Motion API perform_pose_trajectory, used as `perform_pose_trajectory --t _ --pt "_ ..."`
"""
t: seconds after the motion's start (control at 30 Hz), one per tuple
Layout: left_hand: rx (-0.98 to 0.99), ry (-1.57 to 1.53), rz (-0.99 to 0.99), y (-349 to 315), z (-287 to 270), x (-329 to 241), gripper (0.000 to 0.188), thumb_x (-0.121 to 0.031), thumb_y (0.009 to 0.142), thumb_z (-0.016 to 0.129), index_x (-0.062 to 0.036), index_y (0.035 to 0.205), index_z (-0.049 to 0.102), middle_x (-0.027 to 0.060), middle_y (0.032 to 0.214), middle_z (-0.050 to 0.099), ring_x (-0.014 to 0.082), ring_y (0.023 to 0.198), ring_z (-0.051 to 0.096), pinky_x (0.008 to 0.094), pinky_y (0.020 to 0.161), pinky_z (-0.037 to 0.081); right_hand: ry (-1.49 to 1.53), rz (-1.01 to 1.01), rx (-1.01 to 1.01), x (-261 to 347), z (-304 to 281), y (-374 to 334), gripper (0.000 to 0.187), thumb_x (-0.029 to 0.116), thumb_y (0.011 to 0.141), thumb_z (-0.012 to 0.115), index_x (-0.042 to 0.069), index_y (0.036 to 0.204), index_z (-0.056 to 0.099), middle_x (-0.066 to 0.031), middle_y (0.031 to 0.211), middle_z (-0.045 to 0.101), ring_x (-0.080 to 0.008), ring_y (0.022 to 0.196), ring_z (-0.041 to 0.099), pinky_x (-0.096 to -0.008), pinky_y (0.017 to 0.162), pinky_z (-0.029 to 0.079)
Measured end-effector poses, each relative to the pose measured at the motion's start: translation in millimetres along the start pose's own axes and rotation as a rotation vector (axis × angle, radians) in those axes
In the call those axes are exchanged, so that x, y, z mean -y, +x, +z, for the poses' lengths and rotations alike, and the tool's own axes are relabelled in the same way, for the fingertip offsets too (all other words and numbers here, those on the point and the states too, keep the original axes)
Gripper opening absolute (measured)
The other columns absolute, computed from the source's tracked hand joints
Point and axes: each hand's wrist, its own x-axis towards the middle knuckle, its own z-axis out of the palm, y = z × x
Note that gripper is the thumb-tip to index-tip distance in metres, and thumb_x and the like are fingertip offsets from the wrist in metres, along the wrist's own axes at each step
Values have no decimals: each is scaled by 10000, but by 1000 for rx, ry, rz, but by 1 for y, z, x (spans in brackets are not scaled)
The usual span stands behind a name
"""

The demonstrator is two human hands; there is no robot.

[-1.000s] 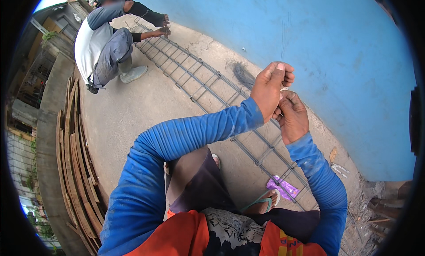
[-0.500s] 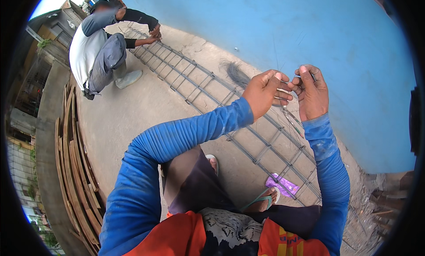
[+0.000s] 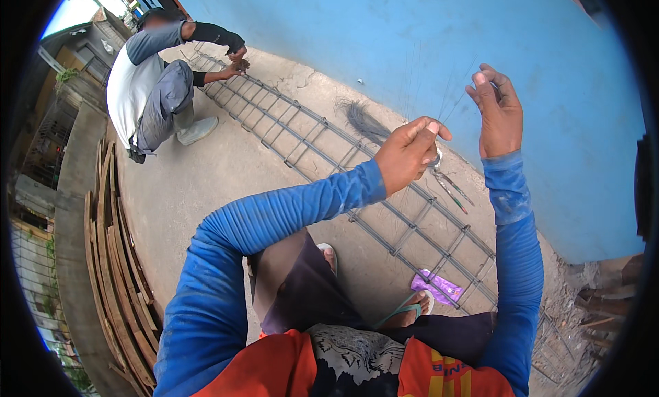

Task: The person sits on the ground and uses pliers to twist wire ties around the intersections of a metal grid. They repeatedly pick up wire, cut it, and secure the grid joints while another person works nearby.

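Note:
My left hand (image 3: 410,155) is closed on a few thin strands of dark tie wire, whose fine ends fan upward against the blue wall. Higher and to the right, my right hand (image 3: 500,112) has its fingers curled against the thumb, with a faint wire (image 3: 454,106) running to its fingertips from the left hand. Pliers (image 3: 452,188) with reddish and green handle parts lie below the hands, their head partly hidden by the left hand. Beneath stretches a long rebar cage (image 3: 326,146). Beyond the left hand lies a loose bundle of tie wire (image 3: 362,120).
A co-worker (image 3: 141,81) squats at the cage's far end, both hands on it. Long boards (image 3: 110,253) are stacked at the left. A blue wall (image 3: 576,170) rises along the right. A purple packet (image 3: 439,287) lies by my foot under the cage. Rubble (image 3: 576,314) lies at lower right.
My right hand has moved up and right, away from the left hand. My left hand has dropped slightly and its fingers have curled in. The pliers show more fully.

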Motion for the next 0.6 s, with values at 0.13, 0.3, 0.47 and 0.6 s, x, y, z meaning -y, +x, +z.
perform_pose_trajectory --t 0.13,0.3,0.47,0.6 --pt "82 -62 -60 1 -3 -4 322 -327 1059 350 -76 1098 548 -53 612 361 33 467 286 204 409 250 104 -20 149 0 -2 5 241 185 937 646 -14 1048 567 -196 1149 627 -225 1000 640 -358 862 566" --pt "36 -85 -78 5 -5 -7 279 -308 1061 342 -106 1148 513 -51 624 352 33 475 284 201 406 247 79 104 188 6 -6 8 282 163 947 627 -38 1111 517 -199 1017 664 -234 904 675 -349 824 587" --pt "19 -23 -69 6 -4 -10 273 -308 1062 347 -101 1141 505 -44 645 354 34 495 284 198 419 260 57 80 226 12 -11 9 521 160 950 618 -66 1340 357 -210 996 672 -232 885 680 -345 816 586" --pt "42 7 -62 4 -3 -15 299 -326 1062 348 -90 1162 502 -43 655 364 36 501 294 199 424 268 -53 123 283 22 -17 13 513 180 949 620 -66 1345 403 -186 988 687 -207 879 679 -331 816 579"
